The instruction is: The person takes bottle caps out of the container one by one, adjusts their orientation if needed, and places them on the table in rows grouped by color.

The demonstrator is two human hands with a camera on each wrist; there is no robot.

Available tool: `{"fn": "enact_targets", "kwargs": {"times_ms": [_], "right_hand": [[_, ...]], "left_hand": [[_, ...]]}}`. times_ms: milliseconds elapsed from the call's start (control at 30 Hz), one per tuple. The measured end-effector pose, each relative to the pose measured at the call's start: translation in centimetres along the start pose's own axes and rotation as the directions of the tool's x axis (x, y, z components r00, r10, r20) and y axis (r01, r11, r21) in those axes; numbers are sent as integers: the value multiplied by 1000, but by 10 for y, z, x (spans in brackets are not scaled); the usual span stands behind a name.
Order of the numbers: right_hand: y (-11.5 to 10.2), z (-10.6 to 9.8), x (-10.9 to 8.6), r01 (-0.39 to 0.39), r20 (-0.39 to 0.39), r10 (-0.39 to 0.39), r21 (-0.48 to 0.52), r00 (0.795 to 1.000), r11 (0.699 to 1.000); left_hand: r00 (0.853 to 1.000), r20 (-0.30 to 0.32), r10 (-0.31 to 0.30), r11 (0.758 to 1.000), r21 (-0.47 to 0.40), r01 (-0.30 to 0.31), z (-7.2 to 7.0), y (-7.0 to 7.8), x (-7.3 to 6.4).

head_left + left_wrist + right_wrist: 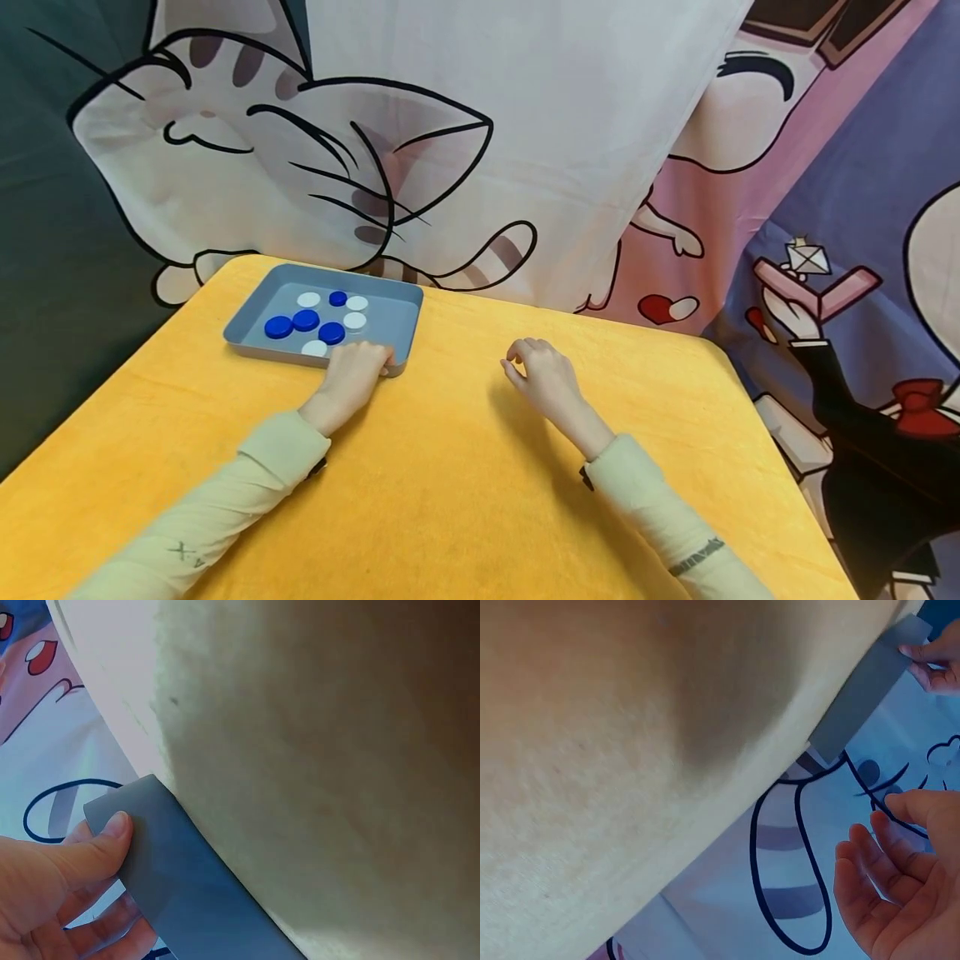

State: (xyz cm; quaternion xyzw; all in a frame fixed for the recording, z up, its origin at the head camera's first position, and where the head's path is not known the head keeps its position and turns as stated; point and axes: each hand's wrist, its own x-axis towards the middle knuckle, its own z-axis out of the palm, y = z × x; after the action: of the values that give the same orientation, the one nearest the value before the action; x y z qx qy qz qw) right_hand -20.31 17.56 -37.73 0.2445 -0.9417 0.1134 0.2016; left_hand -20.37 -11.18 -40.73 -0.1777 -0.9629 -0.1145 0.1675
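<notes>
A shallow grey-blue tray [247, 343] sits on the table at the far left, with several round blue discs [305, 320] and white discs [356, 321] scattered inside it. My left hand [352, 371] pinches the tray's wall near its front right corner. In the left wrist view the thumb presses the outside of that wall [187, 877], and the other fingers reach over its rim to the inner side. To the right of the tray my right hand [546, 377] hovers over the table with fingers loosely curved, holding nothing; its palm and fingers [900, 892] show in the right wrist view.
A yellow cloth covers the table [442, 500]. Behind its far edge hangs a curtain [570, 167] printed with a cartoon cat and figures. The tray stands close to that edge.
</notes>
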Motion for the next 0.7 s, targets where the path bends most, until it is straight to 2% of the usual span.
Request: {"fn": "enact_targets", "kwargs": {"times_ms": [333, 700], "right_hand": [[2, -3, 11, -6, -19, 5, -13, 1000, 1000], [-3, 2, 28, -3, -4, 4, 9, 1000, 1000]], "left_hand": [[1000, -3, 24, 1000, 11, -24, 3, 13, 2], [999, -6, 52, 998, 16, -52, 6, 28, 3]]}}
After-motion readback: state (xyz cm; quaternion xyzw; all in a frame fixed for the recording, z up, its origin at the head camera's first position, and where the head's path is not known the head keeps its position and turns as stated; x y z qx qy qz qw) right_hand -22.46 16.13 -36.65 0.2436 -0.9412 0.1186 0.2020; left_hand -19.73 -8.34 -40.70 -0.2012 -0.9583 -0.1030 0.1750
